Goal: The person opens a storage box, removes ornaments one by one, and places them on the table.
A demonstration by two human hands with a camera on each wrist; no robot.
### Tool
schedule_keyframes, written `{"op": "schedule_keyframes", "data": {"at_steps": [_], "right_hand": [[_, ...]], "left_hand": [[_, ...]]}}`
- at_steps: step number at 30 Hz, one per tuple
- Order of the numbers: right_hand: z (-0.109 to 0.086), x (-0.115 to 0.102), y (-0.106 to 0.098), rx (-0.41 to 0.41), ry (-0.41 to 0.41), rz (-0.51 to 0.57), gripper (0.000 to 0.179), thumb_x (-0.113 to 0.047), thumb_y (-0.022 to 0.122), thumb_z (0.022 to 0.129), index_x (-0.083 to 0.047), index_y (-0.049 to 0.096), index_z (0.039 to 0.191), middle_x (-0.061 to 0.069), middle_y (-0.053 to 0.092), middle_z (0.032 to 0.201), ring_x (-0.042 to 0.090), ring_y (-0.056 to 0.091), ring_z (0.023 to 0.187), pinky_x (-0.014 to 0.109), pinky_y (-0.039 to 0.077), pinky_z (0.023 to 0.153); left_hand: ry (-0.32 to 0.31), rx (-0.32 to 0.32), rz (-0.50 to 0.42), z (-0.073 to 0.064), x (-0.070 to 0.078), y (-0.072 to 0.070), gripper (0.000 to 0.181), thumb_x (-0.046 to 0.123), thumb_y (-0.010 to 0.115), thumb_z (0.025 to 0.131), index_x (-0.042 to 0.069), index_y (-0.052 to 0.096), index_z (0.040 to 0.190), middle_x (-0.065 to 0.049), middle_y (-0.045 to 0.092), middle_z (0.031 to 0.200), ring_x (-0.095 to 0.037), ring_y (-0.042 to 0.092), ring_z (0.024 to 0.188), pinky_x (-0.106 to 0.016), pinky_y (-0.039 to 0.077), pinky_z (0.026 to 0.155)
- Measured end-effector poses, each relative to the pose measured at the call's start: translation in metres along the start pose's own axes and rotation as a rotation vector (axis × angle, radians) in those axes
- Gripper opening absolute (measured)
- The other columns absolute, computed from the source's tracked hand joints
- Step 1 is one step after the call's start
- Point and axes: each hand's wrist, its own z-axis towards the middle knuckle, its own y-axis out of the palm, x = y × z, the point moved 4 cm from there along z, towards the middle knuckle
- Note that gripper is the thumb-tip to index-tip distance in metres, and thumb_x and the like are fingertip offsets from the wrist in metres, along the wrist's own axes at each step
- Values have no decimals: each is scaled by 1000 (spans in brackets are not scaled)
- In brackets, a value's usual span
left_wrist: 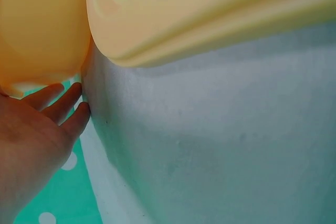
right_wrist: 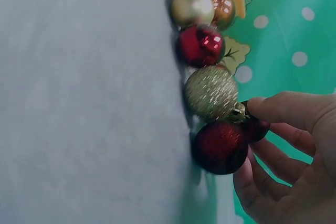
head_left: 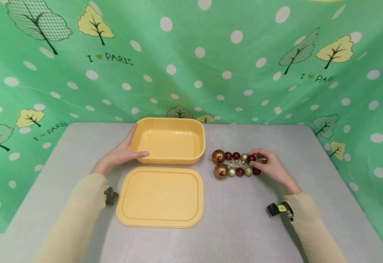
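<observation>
My left hand (head_left: 121, 151) is spread around the near left corner of a yellow rectangular container (head_left: 166, 160), thumb at the front rim and straight fingers along the left side. The container stands upright with its top uncovered. At the right, my right hand (head_left: 272, 166) pinches a small dark red bauble (right_wrist: 256, 129) between thumb and fingers, at the end of the back row of Christmas baubles. Just in front of it sits another dark red bauble (right_wrist: 220, 148), beside a glittery gold bauble (right_wrist: 211, 93). Two larger copper baubles (head_left: 221, 171) end the rows at the left.
A flat yellow lid (head_left: 160, 197) lies on the grey table (head_left: 237, 219) in front of the container. Small red and gold baubles line up in two rows, with clear bits between them. Behind the table hangs a green dotted cloth (head_left: 184, 44) with printed trees.
</observation>
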Motion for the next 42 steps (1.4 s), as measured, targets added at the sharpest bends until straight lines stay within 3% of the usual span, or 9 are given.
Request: {"op": "schedule_keyframes", "data": {"at_steps": [10, 20, 25, 30, 34, 42], "right_hand": [[2, 15, -2, 0, 56, -28, 31, 2, 67, 87, 5, 62, 117, 25, 62, 114, 41, 60, 99, 51, 50, 85], [4, 21, -4, 0, 60, -64, 32, 2, 66, 87, 5, 61, 118, 26, 61, 115, 42, 59, 101, 55, 48, 86], [6, 23, -4, 0, 47, -58, 33, 5, 65, 85, 6, 60, 118, 26, 61, 114, 43, 58, 102, 55, 47, 89], [5, 25, -4, -20, 50, -49, 38, 5, 66, 85, 6, 58, 121, 27, 60, 115, 44, 56, 105, 56, 46, 90], [2, 25, -8, -29, 52, -31, 40, 1, 67, 86, 6, 56, 124, 28, 58, 118, 45, 56, 107, 57, 46, 91], [-7, 25, -16, -32, -8, -52, 39, 3, 66, 86, 10, 55, 123, 30, 57, 119, 47, 55, 108, 57, 46, 91]], "left_hand": [[-2, -2, -1, -1, 1, 1, 118, 25, 77, 83, 23, -18, 153, -20, -7, 159, -42, 5, 143, -57, 12, 112], [-16, -23, -27, -19, 38, 2, 110, 17, 72, 86, 8, -15, 153, -25, -8, 157, -44, 2, 142, -57, 9, 112], [-6, -19, -30, -10, 22, 3, 114, 19, 75, 84, 13, -16, 153, -24, -9, 157, -44, 1, 142, -59, 10, 112], [-7, 2, 31, -2, 3, 4, 118, 29, 77, 83, 21, -17, 153, -24, -3, 158, -45, 9, 141, -58, 15, 111], [-2, 14, 58, -2, 2, 2, 119, 32, 77, 82, 22, -17, 153, -27, 2, 157, -47, 14, 140, -59, 18, 110], [28, 28, 80, -1, 1, -1, 120, 33, 76, 82, 11, -19, 152, -25, -1, 158, -43, 12, 141, -56, 17, 112]]}}
